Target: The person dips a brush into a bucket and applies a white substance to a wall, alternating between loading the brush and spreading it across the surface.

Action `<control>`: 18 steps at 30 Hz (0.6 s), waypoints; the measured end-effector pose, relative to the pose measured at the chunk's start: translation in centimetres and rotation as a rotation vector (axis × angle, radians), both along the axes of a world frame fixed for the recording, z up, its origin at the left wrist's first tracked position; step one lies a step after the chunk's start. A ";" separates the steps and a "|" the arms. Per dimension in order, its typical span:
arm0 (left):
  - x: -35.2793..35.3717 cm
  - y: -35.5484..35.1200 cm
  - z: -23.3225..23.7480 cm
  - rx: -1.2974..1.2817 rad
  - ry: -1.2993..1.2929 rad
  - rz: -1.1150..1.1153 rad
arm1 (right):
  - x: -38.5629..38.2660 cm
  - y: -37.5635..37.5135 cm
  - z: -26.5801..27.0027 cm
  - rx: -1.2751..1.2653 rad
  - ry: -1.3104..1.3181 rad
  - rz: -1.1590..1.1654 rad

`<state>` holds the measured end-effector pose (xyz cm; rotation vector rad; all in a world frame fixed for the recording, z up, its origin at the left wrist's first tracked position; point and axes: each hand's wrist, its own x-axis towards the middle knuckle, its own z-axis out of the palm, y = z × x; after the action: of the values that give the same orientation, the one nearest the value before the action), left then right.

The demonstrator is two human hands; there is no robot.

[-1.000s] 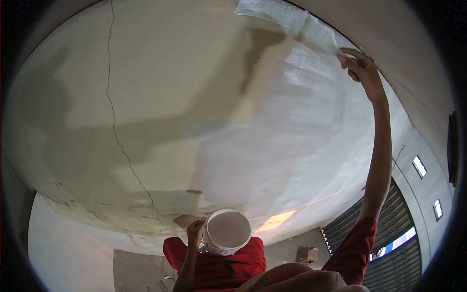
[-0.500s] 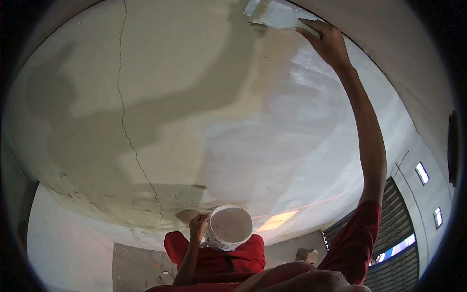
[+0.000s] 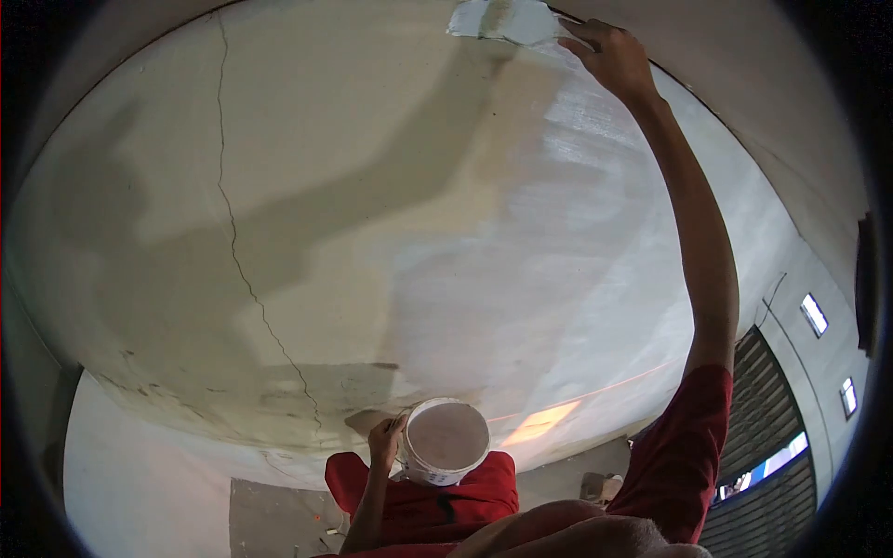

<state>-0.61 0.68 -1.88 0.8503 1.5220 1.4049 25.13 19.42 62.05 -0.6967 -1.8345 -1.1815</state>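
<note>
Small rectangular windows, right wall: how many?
2. One small bright rectangular window is on the grey wall at the right edge; the second window is just below it. The dark lens rim may hide more.

Building under renovation, half-painted cracked ceiling [image 3: 279, 186]

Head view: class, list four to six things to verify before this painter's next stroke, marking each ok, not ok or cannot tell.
1. Grip on the brush: ok. The right hand is closed on its handle, and the bristles are against the surface.
2. Hold on the bucket: ok. The left hand grips it at the rim, close to the chest.
3. Paint left in the bucket: cannot tell.
4. Paint load on the brush: cannot tell.
5. Crack covered: not ok. It runs bare through the unpainted area, left of the glossy wet patch.
</note>
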 end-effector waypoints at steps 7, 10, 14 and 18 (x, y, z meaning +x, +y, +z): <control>0.0 -0.2 1.3 -0.057 0.087 -0.031 | 5.0 0.0 0.0 -0.042 0.017 -0.209; -0.3 0.0 0.7 -0.045 0.062 -0.045 | 7.4 0.1 0.1 -0.074 0.040 -0.246; 0.0 0.1 0.4 -0.015 0.037 -0.021 | 12.3 1.7 0.6 -0.091 0.043 -0.304; -0.2 0.2 0.2 -0.039 0.037 -0.031 | 15.9 2.3 0.3 -0.137 0.126 -0.381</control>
<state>-0.79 0.91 -1.68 0.8765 1.5524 1.3401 41.05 21.76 62.39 -1.2127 -1.7350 -1.2240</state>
